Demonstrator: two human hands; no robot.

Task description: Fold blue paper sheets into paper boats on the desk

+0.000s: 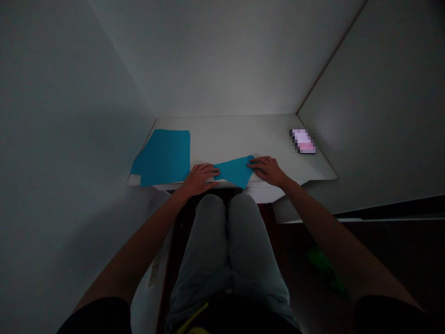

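A folded piece of blue paper (pixel 235 170) lies at the front edge of the white desk, its pointed lower corner hanging past that edge. On its left end rest the stretched fingers of my left hand (pixel 200 179), the thumb apart and lower, near the desk edge. My right hand (pixel 269 170) has its fingers closed over the paper's upper right corner; the thumb is partly hidden. To the left, a larger sheet of blue paper (pixel 165 157) lies flat beside my left hand, with a slanted upper left side and a notch at its lower left.
The narrow white desk (pixel 225 134) stands against walls at the back and left, with a panel on the right. A phone with a lit, blurred screen (pixel 303 141) lies near its right end. My legs (pixel 227 246) are below the front edge. Something green (pixel 323 264) sits low on the right.
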